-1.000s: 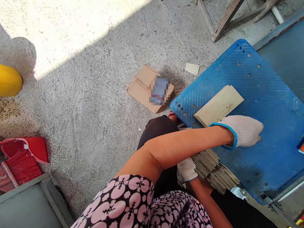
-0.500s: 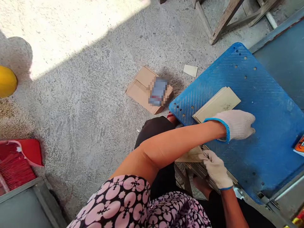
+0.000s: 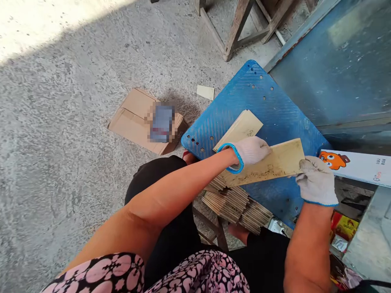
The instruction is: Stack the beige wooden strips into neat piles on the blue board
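A thin pale-yellow board (image 3: 282,156), speckled with dark dirt along its lower part, lies tilted above the blue plastic tabletop (image 3: 284,112). My right hand (image 3: 317,181), in a white knit glove, is closed round its right end. My left hand (image 3: 255,149), in a blue-cuffed glove, is closed at its upper edge; its fingertips are partly hidden. Just beyond the left hand, a small pile of similar boards (image 3: 241,128) rests on the tabletop. Below the held board, near my knees, sit several stacked bundles of boards (image 3: 235,203) with dark-streaked edges.
A cardboard box (image 3: 131,116) with a blurred-out phone-like object on it stands on the concrete floor. A loose pale piece (image 3: 205,92) lies near the table. At right is a white box (image 3: 360,167) with an orange cartoon. A wooden frame (image 3: 238,28) stands behind.
The right hand has lifted a board from the stacks and raised it over the table. The left hand has come to its upper edge. My view has turned to the right.
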Available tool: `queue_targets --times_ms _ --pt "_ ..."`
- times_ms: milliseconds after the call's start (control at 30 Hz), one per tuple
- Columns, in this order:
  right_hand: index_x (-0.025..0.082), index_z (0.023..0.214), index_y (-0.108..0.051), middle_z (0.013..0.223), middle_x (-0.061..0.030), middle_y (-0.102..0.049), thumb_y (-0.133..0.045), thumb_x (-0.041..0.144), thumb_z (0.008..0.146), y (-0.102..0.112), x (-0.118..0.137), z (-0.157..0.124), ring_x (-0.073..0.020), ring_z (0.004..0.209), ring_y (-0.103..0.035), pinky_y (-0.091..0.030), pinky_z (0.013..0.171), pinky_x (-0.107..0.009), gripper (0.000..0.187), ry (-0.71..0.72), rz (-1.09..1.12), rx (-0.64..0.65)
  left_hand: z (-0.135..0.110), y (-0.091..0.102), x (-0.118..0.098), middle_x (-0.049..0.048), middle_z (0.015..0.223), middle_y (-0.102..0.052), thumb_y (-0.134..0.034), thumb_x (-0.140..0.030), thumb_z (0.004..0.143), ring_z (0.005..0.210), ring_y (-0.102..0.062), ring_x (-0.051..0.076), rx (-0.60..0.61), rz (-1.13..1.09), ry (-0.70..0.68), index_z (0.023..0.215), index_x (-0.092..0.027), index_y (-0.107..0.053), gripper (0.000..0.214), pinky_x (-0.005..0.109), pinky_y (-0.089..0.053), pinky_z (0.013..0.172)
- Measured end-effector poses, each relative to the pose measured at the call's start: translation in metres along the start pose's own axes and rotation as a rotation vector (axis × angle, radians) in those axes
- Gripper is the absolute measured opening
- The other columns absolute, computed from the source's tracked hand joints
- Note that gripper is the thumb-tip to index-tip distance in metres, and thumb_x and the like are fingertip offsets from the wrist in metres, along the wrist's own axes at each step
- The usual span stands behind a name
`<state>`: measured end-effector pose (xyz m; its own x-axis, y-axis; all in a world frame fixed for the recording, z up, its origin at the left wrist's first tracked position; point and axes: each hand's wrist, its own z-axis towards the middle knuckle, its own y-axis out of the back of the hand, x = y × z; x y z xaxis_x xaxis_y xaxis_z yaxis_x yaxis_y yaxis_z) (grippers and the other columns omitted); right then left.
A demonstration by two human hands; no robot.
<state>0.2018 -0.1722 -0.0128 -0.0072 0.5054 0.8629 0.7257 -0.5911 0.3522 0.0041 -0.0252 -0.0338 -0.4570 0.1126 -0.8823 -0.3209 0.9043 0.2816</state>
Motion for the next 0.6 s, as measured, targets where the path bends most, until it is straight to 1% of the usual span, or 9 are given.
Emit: queue_targets --times_ms 67,133,200,267,333,400,433,500,600 --pt "0.022 0.079 -0.065 0.058 0.0032 -0.06 -0.085 0.046 0.056 -0.008 0.0 0.013 -0.0131 0.043 -0.05 -0.031 0.036 -0.024 0.039 0.013 0.094 -0.001 0.005 -0.004 0.002 0.0048 0.087 -0.074 -0.042 -0.031 0.099 0.079 -0.063 0.017 -0.079 -0.095 0.069 0.105 -0.015 -0.077 0.038 0.027 -0.047 0.073" --pt "0.025 0.077 -0.056 0.062 0.0055 -0.057 -0.082 0.054 0.063 -0.019 -0.006 0.02 -0.0116 0.048 -0.051 -0.037 0.04 -0.023 0.042 0.035 0.247 -0.028 0.01 -0.005 0.005 0.0047 0.085 -0.073 -0.045 -0.033 0.098 0.077 -0.062 0.017 -0.139 -0.167 0.153 0.104 -0.015 -0.077 0.037 0.028 -0.047 0.072" --pt "0.026 0.074 -0.046 0.063 0.0076 -0.05 -0.076 0.055 0.072 -0.033 -0.019 0.02 -0.0098 0.052 -0.049 -0.042 0.047 -0.022 0.042 0.028 0.382 -0.075 0.015 -0.005 0.009 0.0054 0.086 -0.073 -0.045 -0.034 0.099 0.077 -0.063 0.017 -0.182 -0.214 0.23 0.106 -0.014 -0.077 0.038 0.028 -0.048 0.072" --pt "0.026 0.075 -0.04 0.063 0.0084 -0.047 -0.073 0.049 0.074 -0.051 -0.036 0.01 -0.0096 0.056 -0.05 -0.046 0.053 -0.021 0.04 -0.021 0.409 -0.107 0.021 -0.004 0.014 0.0068 0.09 -0.074 -0.045 -0.035 0.1 0.081 -0.065 0.018 -0.222 -0.217 0.295 0.109 -0.013 -0.077 0.04 0.028 -0.049 0.073" --pt "0.026 0.08 -0.041 0.067 0.0084 -0.05 -0.075 0.044 0.069 -0.072 -0.053 -0.006 -0.0104 0.061 -0.054 -0.049 0.058 -0.021 0.04 -0.054 0.315 -0.098 0.026 -0.004 0.019 0.0085 0.095 -0.075 -0.044 -0.036 0.101 0.087 -0.067 0.019 -0.253 -0.193 0.344 0.112 -0.012 -0.076 0.041 0.028 -0.05 0.077" --pt "0.027 0.091 -0.044 0.075 0.0085 -0.055 -0.081 0.037 0.06 -0.093 -0.064 -0.025 -0.0117 0.069 -0.06 -0.052 0.066 -0.023 0.05 -0.036 0.176 -0.115 0.03 -0.005 0.021 0.01 0.099 -0.076 -0.043 -0.035 0.102 0.093 -0.068 0.021 -0.275 -0.172 0.375 0.112 -0.013 -0.076 0.042 0.029 -0.051 0.082" --pt "0.027 0.098 -0.046 0.085 0.0054 -0.062 -0.082 0.037 0.058 -0.102 -0.067 -0.032 -0.0139 0.079 -0.064 -0.055 0.072 -0.025 0.055 -0.022 0.106 -0.118 0.031 -0.007 0.021 0.0107 0.101 -0.076 -0.042 -0.035 0.102 0.095 -0.069 0.021 -0.282 -0.166 0.381 0.112 -0.013 -0.076 0.041 0.029 -0.051 0.084" --pt "0.026 0.114 -0.049 0.106 -0.0032 -0.068 -0.084 0.041 0.058 -0.117 -0.067 -0.042 -0.0218 0.096 -0.068 -0.057 0.082 -0.034 0.068 -0.066 -0.107 -0.112 0.031 -0.01 0.018 0.012 0.103 -0.077 -0.041 -0.033 0.103 0.098 -0.07 0.023 -0.288 -0.14 0.382 0.112 -0.013 -0.076 0.041 0.03 -0.052 0.087" --pt "0.024 0.138 -0.046 0.125 -0.0142 -0.066 -0.086 0.047 0.056 -0.129 -0.062 -0.044 -0.0351 0.109 -0.067 -0.056 0.089 -0.047 0.094 -0.213 -0.477 -0.134 0.029 -0.016 0.012 0.0152 0.109 -0.077 -0.039 -0.031 0.103 0.106 -0.07 0.026 -0.268 -0.027 0.365 0.113 -0.012 -0.075 0.042 0.033 -0.052 0.094"
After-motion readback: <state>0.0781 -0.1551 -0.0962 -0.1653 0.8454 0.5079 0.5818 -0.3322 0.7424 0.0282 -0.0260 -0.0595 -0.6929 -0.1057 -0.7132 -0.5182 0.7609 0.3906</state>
